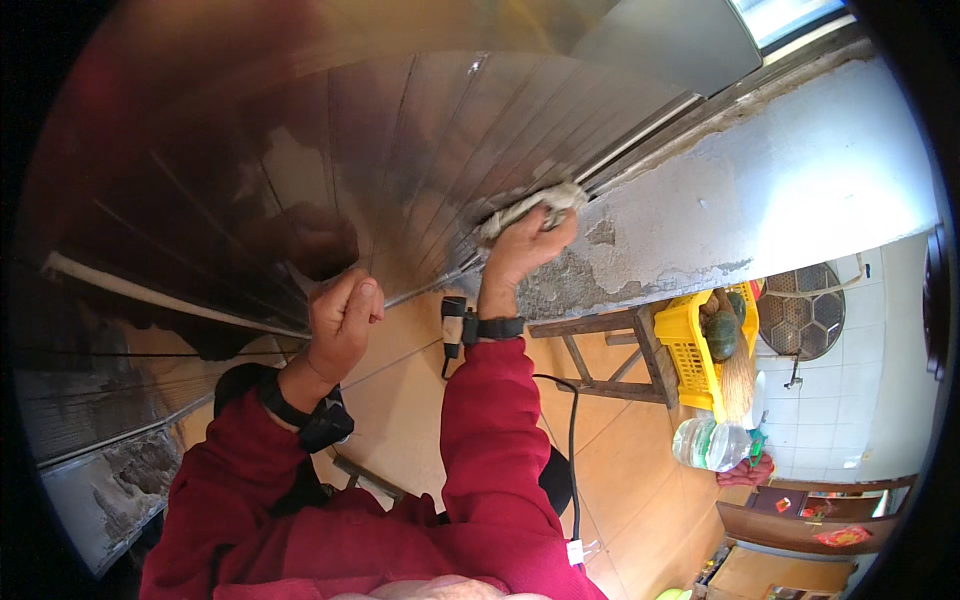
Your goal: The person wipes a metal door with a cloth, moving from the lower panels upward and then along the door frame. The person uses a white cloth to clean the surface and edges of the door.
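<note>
My right hand (529, 244) grips a whitish crumpled cloth (559, 201) and presses it against the lower right part of a dark, glossy, grooved door panel (420, 142), close to its edge by the wall. My left hand (345, 319) is curled near the panel's pale edge strip (172, 296); whether its fingers pinch something there is hidden. The panel mirrors my hand and red sleeves. Both wrists wear black bands with devices attached.
A crumbling plastered wall (675, 217) borders the panel on the right. Beyond it are a wooden stool (649, 360), a yellow plastic basket (690, 360) with green squashes, a broom head (739, 375) and a large clear bottle (697, 442). A black cable (575, 450) hangs beside my right sleeve.
</note>
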### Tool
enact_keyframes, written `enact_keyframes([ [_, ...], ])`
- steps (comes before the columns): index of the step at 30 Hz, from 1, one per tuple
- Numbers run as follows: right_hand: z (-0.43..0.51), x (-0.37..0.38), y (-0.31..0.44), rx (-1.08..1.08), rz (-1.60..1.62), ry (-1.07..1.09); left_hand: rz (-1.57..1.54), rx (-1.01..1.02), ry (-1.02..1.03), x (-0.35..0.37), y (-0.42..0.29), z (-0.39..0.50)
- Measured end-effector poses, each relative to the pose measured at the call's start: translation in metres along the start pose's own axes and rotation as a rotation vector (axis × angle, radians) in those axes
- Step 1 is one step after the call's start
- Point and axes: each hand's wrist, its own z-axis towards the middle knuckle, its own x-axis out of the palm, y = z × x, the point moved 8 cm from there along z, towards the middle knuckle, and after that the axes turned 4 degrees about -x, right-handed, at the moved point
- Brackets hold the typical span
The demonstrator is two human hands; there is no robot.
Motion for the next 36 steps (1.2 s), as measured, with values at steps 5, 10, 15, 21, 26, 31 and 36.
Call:
enact_keyframes([
  [5,0.065,-0.008,0.096,-0.366,0.269,-0.012,-0.015,-0.019,-0.031,0.000,0.005,-0.003],
  [10,0.024,0.003,0.068,-0.275,0.327,-0.024,0.013,0.055,0.032,-0.002,-0.002,-0.005],
  [15,-0.087,0.018,-0.062,0.066,0.130,0.043,0.061,0.039,0.062,-0.006,-0.003,-0.010],
  [21,-0.231,0.044,-0.226,0.842,0.455,-0.112,0.196,0.010,0.148,0.007,-0.001,-0.011],
  [26,-0.309,0.060,-0.299,0.851,0.402,0.089,0.213,0.003,0.170,0.009,0.008,-0.009],
  [31,-0.330,0.047,-0.296,0.928,-0.069,0.366,0.192,-0.011,0.174,0.006,0.017,-0.010],
  [36,-0.279,0.040,-0.217,0.954,0.539,0.075,0.177,-0.103,0.177,0.003,0.026,-0.012],
])
